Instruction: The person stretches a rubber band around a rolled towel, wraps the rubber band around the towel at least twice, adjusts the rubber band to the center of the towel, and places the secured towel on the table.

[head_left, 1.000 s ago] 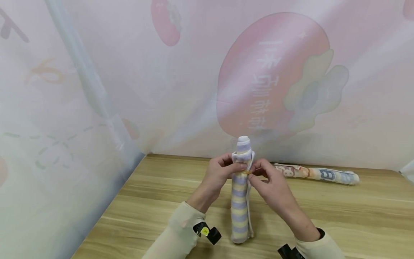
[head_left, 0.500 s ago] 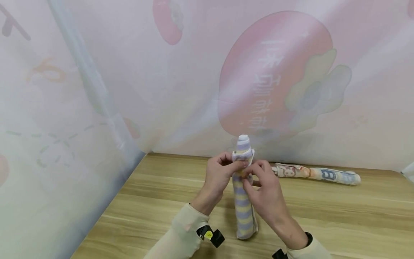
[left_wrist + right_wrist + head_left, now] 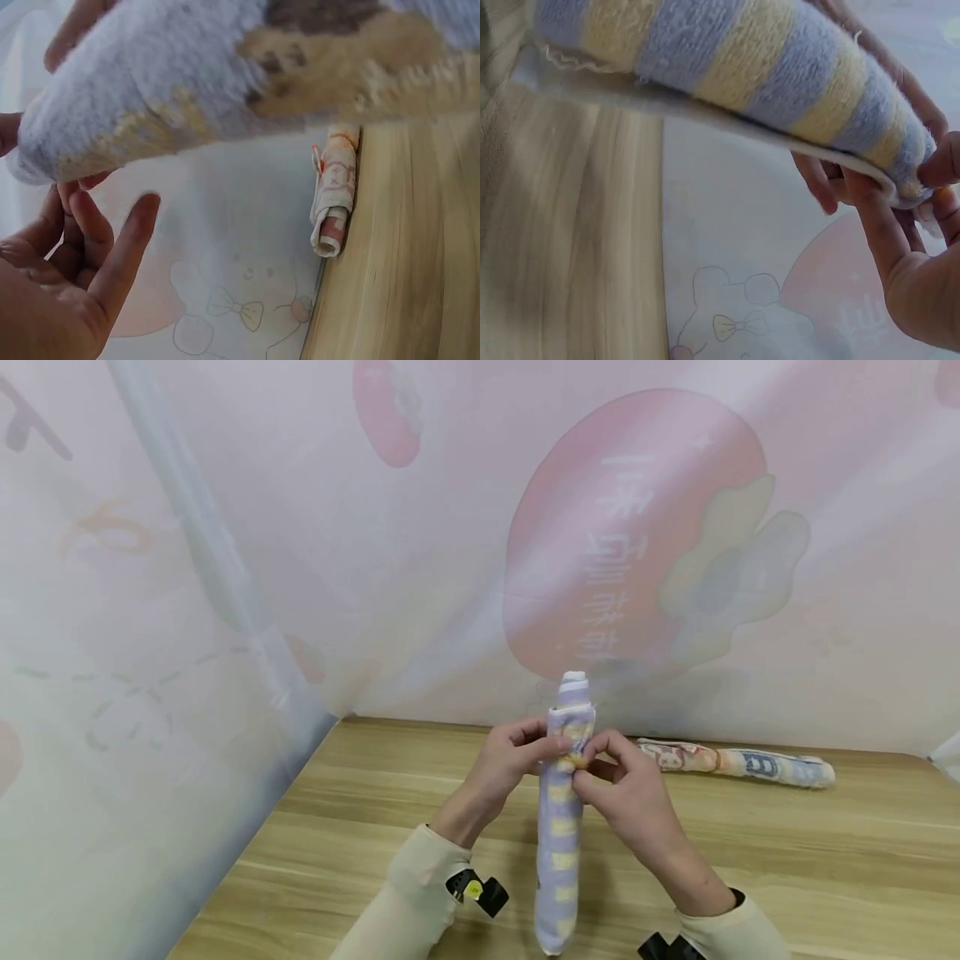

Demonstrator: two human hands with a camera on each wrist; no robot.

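Observation:
A tightly rolled purple-and-yellow striped towel (image 3: 561, 827) stands nearly upright over the wooden table (image 3: 360, 827), its lower end near the front edge. My left hand (image 3: 517, 758) pinches the roll near its top from the left. My right hand (image 3: 618, 789) pinches the same spot from the right, at a small yellowish band around the roll. The right wrist view shows the striped roll (image 3: 735, 82) with fingertips (image 3: 937, 161) pressed on its end. In the left wrist view the fuzzy roll (image 3: 225, 82) fills the top, and my fingers (image 3: 112, 247) curl just under it.
A second rolled towel (image 3: 738, 762), pink and blue with a print, lies on the table against the back curtain, to the right of my hands; it also appears in the left wrist view (image 3: 334, 199). A printed curtain (image 3: 637, 543) closes the back and left sides.
The roll has turned in my fingers, so a mostly purple face with small yellow patches now shows instead of the full stripes. Its lower end has swung slightly left. Both hands stayed near the top.

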